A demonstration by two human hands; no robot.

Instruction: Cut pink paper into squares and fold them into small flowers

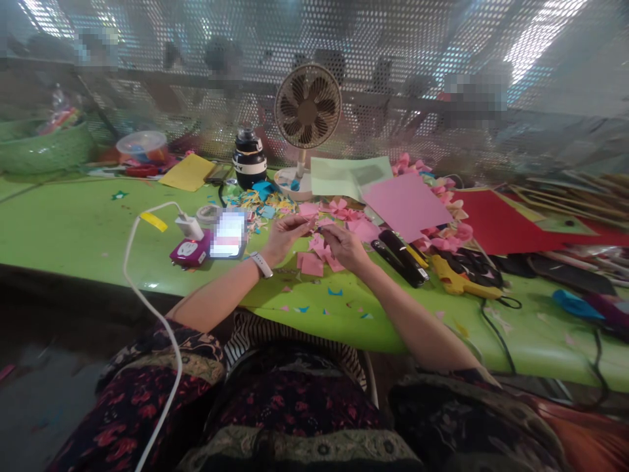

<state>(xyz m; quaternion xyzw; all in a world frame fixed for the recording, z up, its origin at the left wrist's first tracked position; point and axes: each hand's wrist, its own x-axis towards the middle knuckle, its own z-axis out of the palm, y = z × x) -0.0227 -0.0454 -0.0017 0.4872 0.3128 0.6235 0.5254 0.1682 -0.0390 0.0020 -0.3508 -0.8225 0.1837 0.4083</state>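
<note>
My left hand (285,237), with a white band on the wrist, is closed in a pinch on a small piece of pink paper (311,222). Close to its right, my right hand (346,248) also pinches with thumb and forefinger; what lies between these fingertips is too small to make out. Below and between the hands lie cut pink paper squares (311,264). Just beyond them rest several pink paper petals (340,209). A black stapler (400,259) is to the right of my right hand.
A lit phone (228,235) and a purple power adapter (190,252) with a white cable stand left. Behind are a fan (308,108), a black bottle (249,160) and paper scraps. Rightward lie pink sheets (407,204), a yellow glue gun (457,278) and red sheets (501,221).
</note>
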